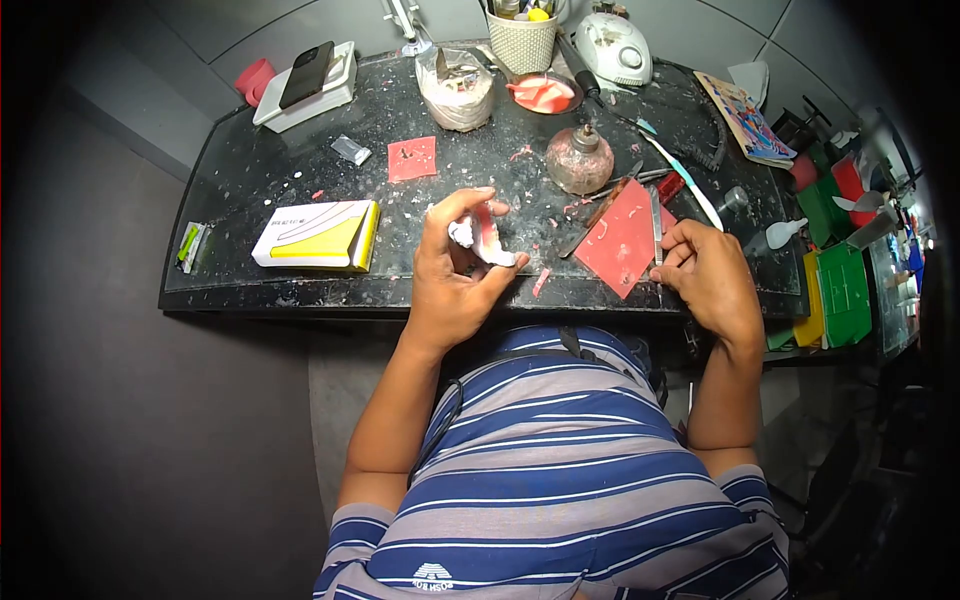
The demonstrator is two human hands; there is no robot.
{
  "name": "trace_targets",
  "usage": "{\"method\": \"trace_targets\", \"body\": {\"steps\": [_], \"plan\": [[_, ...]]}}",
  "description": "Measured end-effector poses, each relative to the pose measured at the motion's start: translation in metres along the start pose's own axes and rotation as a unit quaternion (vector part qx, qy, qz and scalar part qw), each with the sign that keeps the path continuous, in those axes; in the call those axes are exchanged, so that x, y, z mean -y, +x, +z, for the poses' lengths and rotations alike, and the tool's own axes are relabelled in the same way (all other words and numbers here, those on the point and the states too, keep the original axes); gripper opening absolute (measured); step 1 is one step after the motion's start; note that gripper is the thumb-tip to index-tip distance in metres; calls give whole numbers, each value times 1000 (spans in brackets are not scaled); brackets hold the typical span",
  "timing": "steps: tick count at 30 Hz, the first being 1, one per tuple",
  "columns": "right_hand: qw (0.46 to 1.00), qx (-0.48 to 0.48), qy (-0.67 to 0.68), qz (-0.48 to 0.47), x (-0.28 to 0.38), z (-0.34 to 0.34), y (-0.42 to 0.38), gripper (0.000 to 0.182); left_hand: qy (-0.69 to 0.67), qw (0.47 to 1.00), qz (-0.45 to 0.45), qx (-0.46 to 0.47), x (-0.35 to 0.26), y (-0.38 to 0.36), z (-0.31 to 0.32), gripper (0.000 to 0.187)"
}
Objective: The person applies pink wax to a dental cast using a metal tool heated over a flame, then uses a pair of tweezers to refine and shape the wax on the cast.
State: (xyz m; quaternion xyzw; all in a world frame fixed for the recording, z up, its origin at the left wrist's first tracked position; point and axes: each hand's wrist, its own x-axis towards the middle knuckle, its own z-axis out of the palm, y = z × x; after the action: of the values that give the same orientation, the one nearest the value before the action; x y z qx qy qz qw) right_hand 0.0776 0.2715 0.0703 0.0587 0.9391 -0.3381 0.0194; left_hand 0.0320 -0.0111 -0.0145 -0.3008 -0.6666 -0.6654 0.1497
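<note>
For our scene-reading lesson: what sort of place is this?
Probably a dental workshop: the left hand holds an apparent pink-and-white denture model, and a burner-like jar and red, wax-like sheet sit on the bench.

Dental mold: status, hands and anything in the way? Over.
Left hand holding dental mold. Right hand at metal tool, grip unclear. Tool overlaps red sheet; nothing seen blocking mold.

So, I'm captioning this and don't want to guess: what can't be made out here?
All in the head view:
Pink-and-white dental piece: palm side, hidden by the left hand.
Slim metal tool: whether the right hand holds or merely touches it; fingertips cover the contact.
White-and-yellow box: lettering too small.
Woven pot: what stands in it is cut off by the upper edge.
</note>
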Motion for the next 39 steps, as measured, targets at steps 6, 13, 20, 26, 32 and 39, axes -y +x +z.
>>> {"method": "trace_targets", "body": {"steps": [6, 13, 20, 26, 32, 39], "plan": [[1000, -18, 16, 13, -2, 2, -3, 25, -71, 990, -116, -39, -13, -2, 2, 86], [997, -55, -50, 6, -1, 5, -4, 19, -106, 985, -114, -73, -15, -1, 7, 83], [998, -53, -4, -28, -10, 8, -3, 16, 57, 994, -68, -63, -8, -9, 3, 66], [987, -104, 66, -103, -28, 1, 5, 20, 66, 997, -16, -49, -10, -9, 8, 65], [891, -79, 408, -182, -27, 0, 20, 13, 96, 994, 35, -33, -9, -13, 9, 68], [844, 24, 487, -225, 18, 37, -6, 13, 121, 989, 81, -20, -2, -17, 10, 68]]}}
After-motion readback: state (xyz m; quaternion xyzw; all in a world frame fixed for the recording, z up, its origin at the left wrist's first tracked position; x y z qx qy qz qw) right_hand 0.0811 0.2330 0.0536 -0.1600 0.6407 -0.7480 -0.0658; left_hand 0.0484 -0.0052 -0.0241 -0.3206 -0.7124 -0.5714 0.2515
